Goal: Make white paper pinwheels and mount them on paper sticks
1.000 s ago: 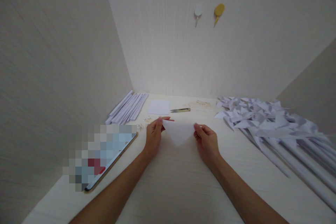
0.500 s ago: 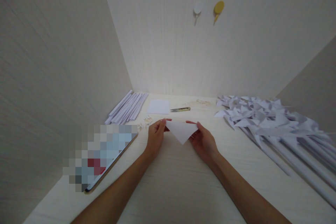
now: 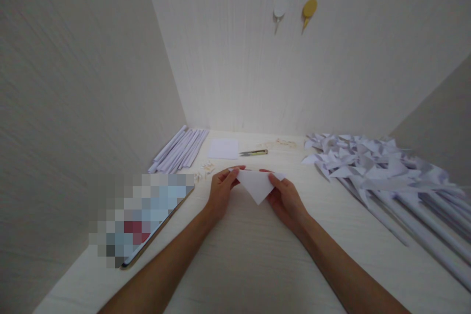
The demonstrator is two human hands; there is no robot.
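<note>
A white sheet of paper, folded into a triangle, is held between my hands with its point toward me. My left hand pinches the paper near its left end, thumb on top. My right hand grips it on the right, with the thumb pressed on the near face and the fingers behind. The long folded edge runs across the top, and a corner sticks out past each hand. Beyond the hands lie thread snips and a stack of square white paper.
Rolled paper sticks lie at the back left. Small pale pieces are near my left hand. A tablet-like device with a blurred screen rests at left. Paper pinwheels on sticks are piled at right. Two hooks, one yellow, are on the wall.
Both hands have slid inward along the folded paper, so its end corners now stick out past them. My right thumb has moved from the corner onto the paper's face.
</note>
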